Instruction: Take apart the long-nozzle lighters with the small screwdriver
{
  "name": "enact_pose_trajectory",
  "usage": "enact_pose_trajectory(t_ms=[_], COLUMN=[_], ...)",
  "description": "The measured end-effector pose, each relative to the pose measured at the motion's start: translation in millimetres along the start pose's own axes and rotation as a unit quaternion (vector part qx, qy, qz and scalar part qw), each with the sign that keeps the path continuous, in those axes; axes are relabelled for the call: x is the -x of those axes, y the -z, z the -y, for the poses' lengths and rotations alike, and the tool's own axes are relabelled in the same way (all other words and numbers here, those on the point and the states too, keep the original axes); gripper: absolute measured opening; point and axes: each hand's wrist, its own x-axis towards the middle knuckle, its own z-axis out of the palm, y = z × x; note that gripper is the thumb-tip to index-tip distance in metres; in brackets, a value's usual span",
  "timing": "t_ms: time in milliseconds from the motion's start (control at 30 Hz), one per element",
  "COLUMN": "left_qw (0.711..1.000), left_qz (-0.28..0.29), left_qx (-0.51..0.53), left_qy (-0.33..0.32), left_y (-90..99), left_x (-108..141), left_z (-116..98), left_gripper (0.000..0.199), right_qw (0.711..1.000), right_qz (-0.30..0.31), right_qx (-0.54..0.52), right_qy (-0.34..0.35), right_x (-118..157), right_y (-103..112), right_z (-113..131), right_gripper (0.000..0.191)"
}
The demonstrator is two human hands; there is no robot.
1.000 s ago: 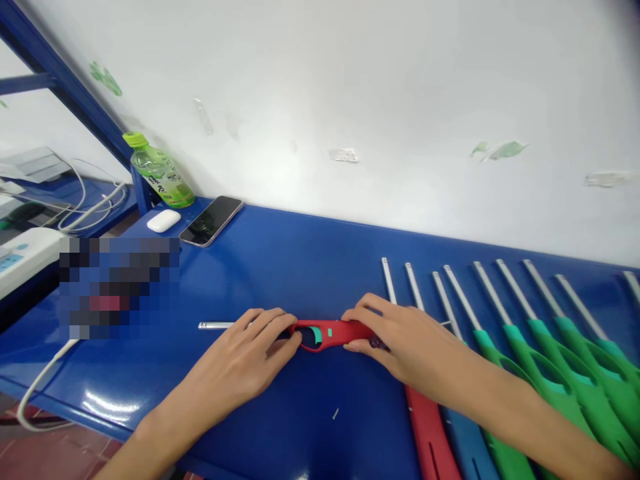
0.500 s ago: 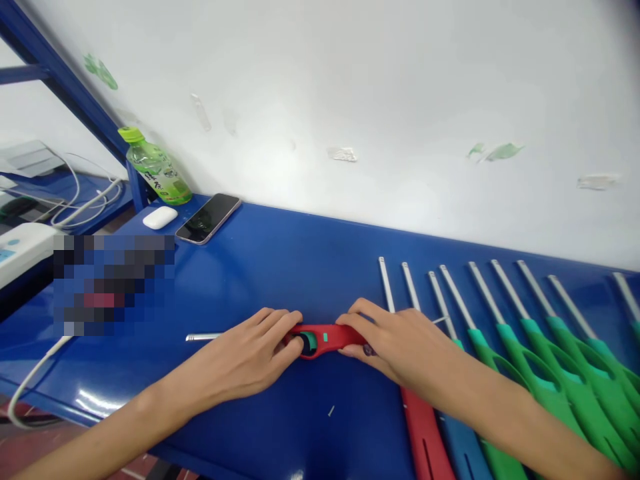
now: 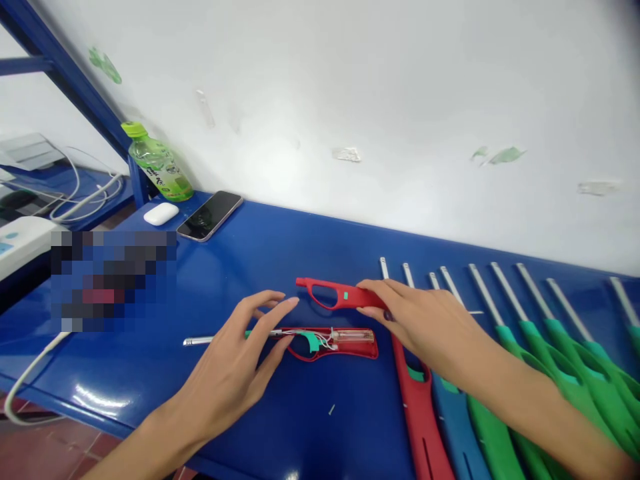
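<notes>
In the head view my right hand (image 3: pixel 415 313) grips one red half of a lighter's handle shell (image 3: pixel 333 295), lifted above the table. Below it lies the opened lighter (image 3: pixel 373 350): the other red half, with white wires, a green trigger and a clear fuel tank showing inside. Its metal tube (image 3: pixel 199 341) points left, partly covered by my left hand (image 3: pixel 250 350). That hand is open around the tube end, thumb and fingers apart. A small screw (image 3: pixel 331 409) lies on the table in front of the opened lighter.
On the right, several long-necked lighters lie in a row: a red one (image 3: pixel 419 413), a blue one (image 3: pixel 457 427) and green ones (image 3: pixel 555 367). A phone (image 3: pixel 210 215), a white earbud case (image 3: pixel 161 213) and a green bottle (image 3: pixel 163 167) are at the back left of the blue table (image 3: pixel 280 247).
My right hand has raised the upper shell half off the lighter, up and away, exposing the inside. My left hand has let go and spread its fingers.
</notes>
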Motion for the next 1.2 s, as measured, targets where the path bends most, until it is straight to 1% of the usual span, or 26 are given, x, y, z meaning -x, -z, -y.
enact_pose_trajectory(t_ms=[100, 133, 200, 300, 367, 433, 567, 700, 833, 900, 967, 1033, 1100, 1200], left_qw=[1.000, 0.999, 0.999, 0.998, 0.998, 0.998, 0.997, 0.997, 0.998, 0.998, 0.997, 0.997, 0.999, 0.999], left_qz=[0.014, 0.020, 0.025, 0.021, 0.019, 0.014, 0.006, 0.004, -0.006, 0.020, 0.058, 0.068, 0.041, 0.004], left_qx=[0.008, 0.012, 0.016, 0.013, 0.006, -0.005, -0.030, -0.041, -0.032, -0.021, -0.006, 0.008, 0.011, 0.004], left_qy=[-0.021, -0.031, -0.043, -0.050, -0.055, -0.061, -0.072, -0.060, -0.050, -0.051, -0.045, -0.034, -0.027, -0.033], left_y=[-3.5, -5.2, -8.3, -11.2, -11.9, -12.1, -10.9, -2.9, 13.2, 19.7, 21.9, 19.2, 12.4, -0.9], left_x=[-1.8, -2.7, -4.6, -6.5, -5.9, -4.1, -0.8, -0.9, 4.7, 11.1, 16.6, 17.8, 12.6, -3.1], left_z=[-3.3, -2.8, -0.6, 2.3, 2.4, 1.6, 0.4, 1.0, -1.9, -6.3, -12.2, -18.1, -22.1, -22.7], left_gripper=[0.033, 0.029, 0.025, 0.025, 0.026, 0.029, 0.030, 0.024, 0.019, 0.022, 0.027, 0.032, 0.036, 0.039], right_qw=[1.000, 1.000, 0.999, 0.996, 0.995, 0.995, 0.995, 0.995, 0.994, 0.994, 0.993, 0.993, 0.993, 0.993], right_qz=[0.007, 0.013, 0.030, 0.056, 0.066, 0.071, 0.069, 0.067, 0.068, 0.068, 0.067, 0.064, 0.061, 0.056], right_qx=[0.002, -0.004, -0.020, -0.041, -0.045, -0.043, -0.031, -0.017, -0.005, 0.000, 0.004, 0.009, 0.012, 0.015], right_qy=[-0.011, -0.005, 0.018, 0.051, 0.059, 0.060, 0.068, 0.077, 0.085, 0.091, 0.095, 0.098, 0.100, 0.101], right_x=[-0.7, 0.3, 3.4, 6.3, 6.2, 5.4, 5.6, 7.4, 8.5, 9.1, 9.6, 10.0, 10.2, 10.7], right_y=[-3.1, -2.5, 0.5, 4.7, 5.2, 4.2, 2.0, 4.3, 9.2, 10.8, 11.6, 12.6, 14.8, 20.5], right_z=[-0.5, 0.6, 4.0, 10.8, 15.3, 18.7, 21.4, 22.4, 24.1, 24.6, 24.4, 23.8, 22.9, 22.1], right_gripper=[0.044, 0.044, 0.037, 0.024, 0.018, 0.017, 0.020, 0.018, 0.015, 0.015, 0.017, 0.019, 0.019, 0.017])
